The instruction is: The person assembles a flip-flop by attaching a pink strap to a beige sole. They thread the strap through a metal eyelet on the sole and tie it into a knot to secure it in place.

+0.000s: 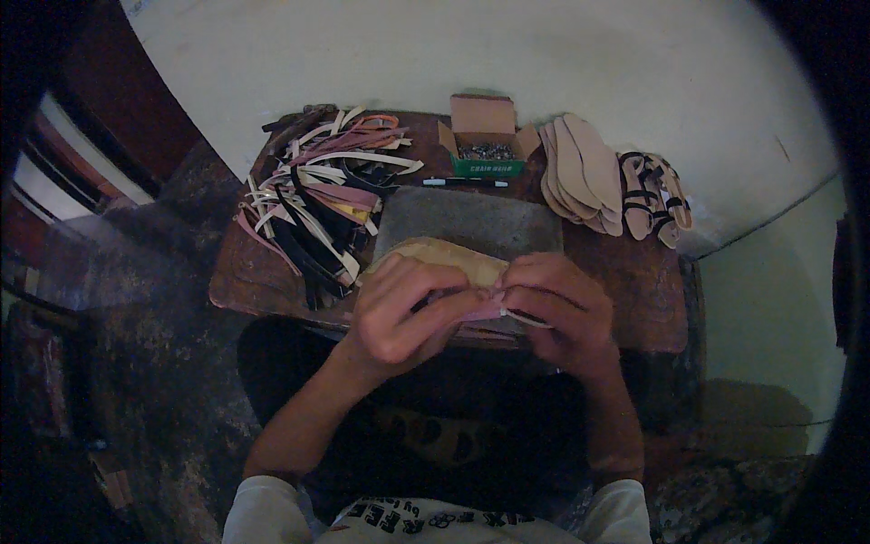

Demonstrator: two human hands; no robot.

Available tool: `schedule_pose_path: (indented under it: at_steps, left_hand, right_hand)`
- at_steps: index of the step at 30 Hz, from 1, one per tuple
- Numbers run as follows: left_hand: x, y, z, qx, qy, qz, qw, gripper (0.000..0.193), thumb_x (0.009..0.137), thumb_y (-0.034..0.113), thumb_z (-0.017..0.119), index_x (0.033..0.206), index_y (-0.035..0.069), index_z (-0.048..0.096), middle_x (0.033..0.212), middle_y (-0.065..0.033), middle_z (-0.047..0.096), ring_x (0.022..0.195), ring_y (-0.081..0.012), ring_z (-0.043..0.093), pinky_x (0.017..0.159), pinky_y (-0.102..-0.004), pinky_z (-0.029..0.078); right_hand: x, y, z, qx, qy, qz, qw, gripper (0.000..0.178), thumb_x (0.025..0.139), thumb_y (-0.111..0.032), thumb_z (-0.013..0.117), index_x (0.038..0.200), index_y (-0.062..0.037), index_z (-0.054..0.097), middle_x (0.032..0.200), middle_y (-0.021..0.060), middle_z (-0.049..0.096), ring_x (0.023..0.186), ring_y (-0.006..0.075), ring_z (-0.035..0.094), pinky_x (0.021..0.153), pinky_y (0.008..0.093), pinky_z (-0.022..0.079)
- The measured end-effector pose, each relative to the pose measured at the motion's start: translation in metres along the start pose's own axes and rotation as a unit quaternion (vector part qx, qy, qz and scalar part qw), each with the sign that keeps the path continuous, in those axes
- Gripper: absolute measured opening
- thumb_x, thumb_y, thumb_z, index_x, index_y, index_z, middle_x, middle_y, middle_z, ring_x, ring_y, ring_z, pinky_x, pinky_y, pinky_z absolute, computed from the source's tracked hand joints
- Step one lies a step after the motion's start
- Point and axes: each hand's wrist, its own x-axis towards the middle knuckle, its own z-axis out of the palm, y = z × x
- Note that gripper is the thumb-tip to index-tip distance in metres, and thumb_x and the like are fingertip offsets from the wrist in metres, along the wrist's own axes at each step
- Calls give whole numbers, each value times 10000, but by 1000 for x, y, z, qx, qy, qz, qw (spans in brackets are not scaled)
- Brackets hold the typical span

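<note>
My left hand (399,308) is closed, its fingers pinching a tan, sole-shaped piece (480,263) near the front of the grey slab. Close beside it, my right hand (564,304) is also closed, its fingertips meeting the left ones at a pink strap (482,310) by the edge of the piece. A pale strip (524,317) shows under my right fingers. Most of the strap and the underside of the sole piece are hidden by my hands.
A dark wooden table (634,313) bears the grey slab (471,218). On the left lies a heap of straps (317,190). A green box (489,168) of small metal tacks, a marker (465,182), stacked beige insoles (580,177) and strappy sandals (652,195) stand along the back.
</note>
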Motion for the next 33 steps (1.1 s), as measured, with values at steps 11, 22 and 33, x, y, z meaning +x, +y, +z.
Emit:
schedule_pose_path:
  at_steps: [11,22,33]
  left_hand:
    - [-2,-7,2,16,-44,-34,998,302,678,38,768,968,80,697,968,-62,651,868,-272,618,743,-400,473]
    - [-2,-2,15,-126,-14,-156,980,249,766,-48,758,992,-9,661,992,-139,652,854,-288,697,691,-343,560]
    - [-1,-8,17,-159,67,-274,946,157,874,45,742,992,-6,651,948,-93,633,794,-163,625,738,-273,506]
  right_hand:
    - [-1,-3,10,-3,-33,65,997,404,729,2,754,1107,-46,618,1115,142,624,972,357,655,836,433,554]
    - [-6,11,14,93,5,178,980,315,804,-63,787,1089,-38,655,1025,149,709,940,285,711,821,374,561]
    - [-1,5,25,125,109,300,939,248,905,-56,709,1144,5,682,1024,113,734,962,177,694,867,301,534]
